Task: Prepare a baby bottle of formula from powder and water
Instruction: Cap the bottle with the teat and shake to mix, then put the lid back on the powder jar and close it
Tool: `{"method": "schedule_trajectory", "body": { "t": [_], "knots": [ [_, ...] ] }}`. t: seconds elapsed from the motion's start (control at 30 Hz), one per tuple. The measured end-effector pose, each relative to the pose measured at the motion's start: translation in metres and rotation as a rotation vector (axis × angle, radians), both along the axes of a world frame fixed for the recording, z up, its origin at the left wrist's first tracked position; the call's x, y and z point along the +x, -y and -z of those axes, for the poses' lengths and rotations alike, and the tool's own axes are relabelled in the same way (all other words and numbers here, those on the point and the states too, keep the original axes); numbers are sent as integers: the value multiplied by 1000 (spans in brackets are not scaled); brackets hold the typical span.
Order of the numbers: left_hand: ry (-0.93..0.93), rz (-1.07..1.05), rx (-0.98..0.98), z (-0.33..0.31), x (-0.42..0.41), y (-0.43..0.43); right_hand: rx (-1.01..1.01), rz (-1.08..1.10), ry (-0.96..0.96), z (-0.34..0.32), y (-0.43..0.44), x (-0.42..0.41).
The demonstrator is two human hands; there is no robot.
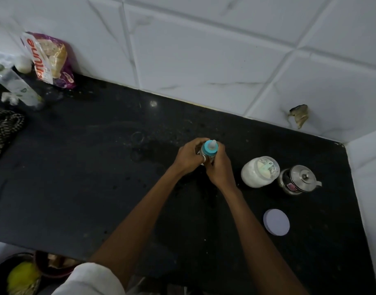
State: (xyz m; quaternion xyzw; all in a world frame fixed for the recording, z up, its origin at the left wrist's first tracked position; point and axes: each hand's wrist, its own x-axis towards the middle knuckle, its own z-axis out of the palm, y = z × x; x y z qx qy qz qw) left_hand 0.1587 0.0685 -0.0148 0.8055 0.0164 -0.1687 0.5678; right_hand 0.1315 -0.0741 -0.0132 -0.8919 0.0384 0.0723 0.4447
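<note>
A baby bottle (210,149) with a teal collar and a clear teat stands upright on the black counter (97,167). My left hand (189,156) wraps around its left side; a ring shows on one finger. My right hand (220,167) closes on its right side, just below the collar. The bottle's body is mostly hidden by both hands. To the right stands an open jar of white powder (259,171) with a pale scoop lying inside. Its round lilac lid (276,222) lies flat nearer to me.
A small steel pot with a lid (299,180) stands right of the jar. At the far left are a snack packet (52,60), a clear plastic bottle (19,86) and a checked cloth (4,133). Tiled walls bound the counter behind and right. Bowls (23,273) sit below the front edge.
</note>
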Motion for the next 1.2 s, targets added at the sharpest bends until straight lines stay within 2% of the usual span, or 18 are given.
{"method": "schedule_trajectory", "body": {
  "t": [0.47,0.9,1.2],
  "knots": [
    [-55,-40,90,-13,-19,0,-38,21,-57,-10,24,-15],
    [28,-125,122,-45,-71,15,-80,-6,37,-38,61,-55],
    [37,-221,166,-56,-115,28,-3,-80,65,-54,93,-95]
  ]
}}
